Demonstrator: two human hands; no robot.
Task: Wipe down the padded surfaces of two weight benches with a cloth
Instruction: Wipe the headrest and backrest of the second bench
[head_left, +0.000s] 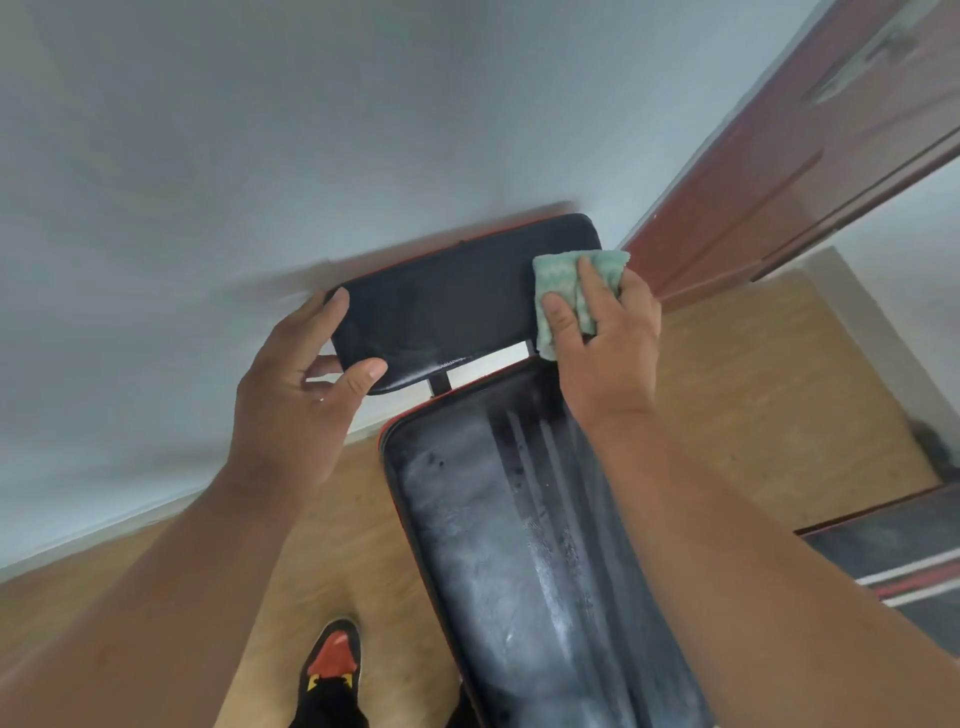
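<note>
A black weight bench with red trim fills the middle. Its small head pad (447, 306) lies crosswise at the far end, and its long back pad (524, 545) runs toward me, streaked with dust and wipe marks. My left hand (296, 395) grips the head pad's left end, thumb on top and fingers under the edge. My right hand (602, 332) presses a folded green and white cloth (563, 291) flat against the head pad's right end, fingers straight on the cloth.
A white wall (260, 130) stands just behind the bench. A red-brown door (810, 135) is at the upper right. Wood floor (753, 389) lies on both sides. A second black pad with red and white stripes (904, 561) shows at the right edge. My shoe (332, 660) is below.
</note>
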